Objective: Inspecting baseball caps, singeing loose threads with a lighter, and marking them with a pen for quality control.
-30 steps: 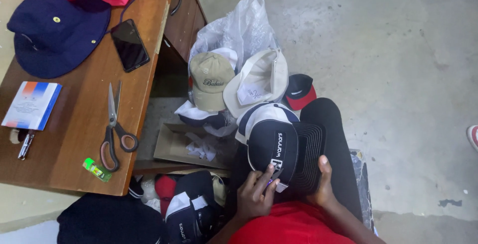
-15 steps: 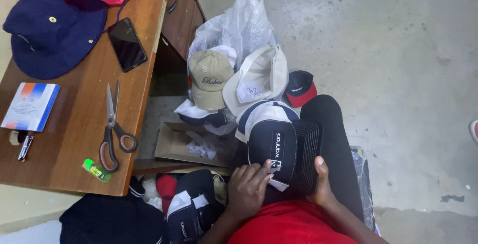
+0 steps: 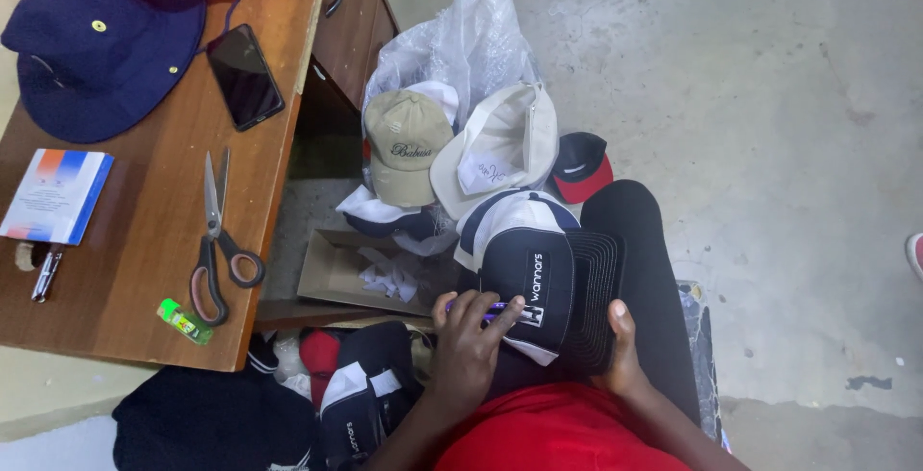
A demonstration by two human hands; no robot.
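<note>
- Right now my left hand (image 3: 468, 336) lies on the front panel of the black cap (image 3: 538, 284) that rests on my lap, and its fingers are closed around a thin purple tool (image 3: 481, 309) laid against the cap's white patch.
- Meanwhile my right hand (image 3: 620, 356) grips the same cap from the other side, thumb up along the ribbed black brim.
- The cap sits on my black trouser leg (image 3: 644, 260), just above my red shirt (image 3: 558, 433).
- Just beyond it a white and navy cap (image 3: 510, 216) touches its crown.
- Farther out, on the floor, a tan cap (image 3: 404, 139) and a cream cap (image 3: 500, 144) lean against a clear plastic bag (image 3: 461, 38), with a small black and red cap (image 3: 582, 163) beside them.
- An open cardboard box (image 3: 336, 274) with white scraps lies near my left hand, under the edge of the desk (image 3: 144, 269).
- On the desk are scissors (image 3: 213, 250), a green lighter (image 3: 185, 322), a dark phone (image 3: 245, 77), a navy brimmed hat (image 3: 96, 58) and a small white, blue and orange booklet (image 3: 56, 194).
- Below the desk, more dark caps (image 3: 361, 394) are heaped beside my left arm.
</note>
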